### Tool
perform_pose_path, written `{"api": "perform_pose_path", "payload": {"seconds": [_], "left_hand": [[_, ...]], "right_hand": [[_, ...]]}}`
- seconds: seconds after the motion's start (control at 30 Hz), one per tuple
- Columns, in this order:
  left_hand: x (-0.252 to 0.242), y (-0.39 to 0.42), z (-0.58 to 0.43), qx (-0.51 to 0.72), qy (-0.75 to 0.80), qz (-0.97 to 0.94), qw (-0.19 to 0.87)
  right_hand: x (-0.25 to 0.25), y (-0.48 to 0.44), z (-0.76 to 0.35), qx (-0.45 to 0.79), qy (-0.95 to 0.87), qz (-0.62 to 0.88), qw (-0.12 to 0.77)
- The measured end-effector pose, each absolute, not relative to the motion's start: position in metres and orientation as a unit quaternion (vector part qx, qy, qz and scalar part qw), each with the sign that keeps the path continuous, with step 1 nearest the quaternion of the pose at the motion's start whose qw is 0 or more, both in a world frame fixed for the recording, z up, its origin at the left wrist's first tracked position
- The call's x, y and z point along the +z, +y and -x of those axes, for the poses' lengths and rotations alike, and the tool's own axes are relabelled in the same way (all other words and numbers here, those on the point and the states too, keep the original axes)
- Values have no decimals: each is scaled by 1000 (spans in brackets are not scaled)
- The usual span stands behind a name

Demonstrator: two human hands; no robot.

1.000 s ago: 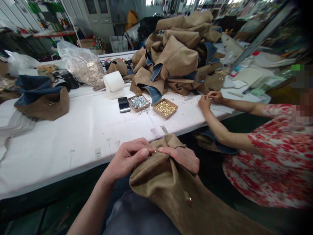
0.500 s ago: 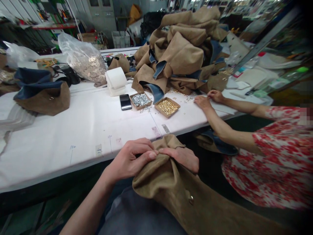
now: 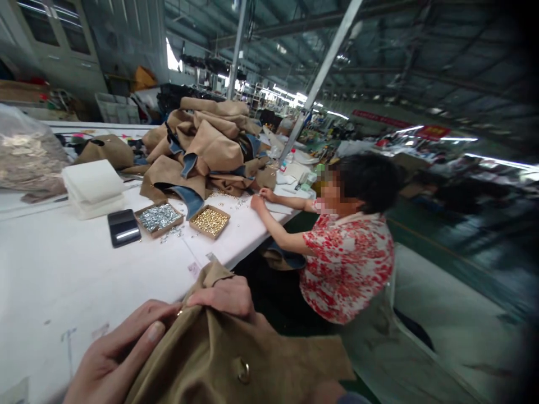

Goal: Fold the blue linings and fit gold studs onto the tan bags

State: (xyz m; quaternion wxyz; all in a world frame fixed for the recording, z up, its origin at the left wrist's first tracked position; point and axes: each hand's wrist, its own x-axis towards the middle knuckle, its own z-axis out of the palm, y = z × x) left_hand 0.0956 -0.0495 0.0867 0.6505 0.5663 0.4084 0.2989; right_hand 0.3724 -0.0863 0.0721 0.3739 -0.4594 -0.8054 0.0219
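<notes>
A tan suede bag lies bunched on my lap at the bottom of the view, with a brass snap on its front. My left hand grips the bag's top edge from the left, thumb pressed on the fabric. My right hand is closed over the same edge from the right. A small gold fitting shows between the fingertips of both hands.
A white table holds a black phone, a tray of silver studs, a tray of gold studs, folded white material and a heap of tan bags. A person in a red floral top sits right, hands on the table.
The view has swung up and to the right, so the hall and the seated person fill more of it. My hands keep their hold on the bag's edge.
</notes>
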Motion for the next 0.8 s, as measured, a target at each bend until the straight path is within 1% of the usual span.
{"api": "perform_pose_path", "payload": {"seconds": [0.07, 0.1, 0.33, 0.5, 0.63, 0.8], "left_hand": [[88, -46, -98, 266, 420, -541, 679], [89, -45, -101, 251, 424, -532, 688], [101, -48, -123, 274, 453, -450, 719], [99, -49, -131, 279, 452, -442, 723], [99, -49, -134, 293, 449, -457, 709], [90, -38, -139, 308, 433, -446, 720]], "right_hand": [[67, -82, -369, 26, -794, 425, 435], [65, -81, -366, 34, -793, 413, 447], [65, -83, -362, 31, -783, 397, 478], [57, -82, -369, 35, -791, 433, 430], [47, -80, -370, 21, -787, 451, 420], [58, -71, -375, 50, -790, 477, 382]]}}
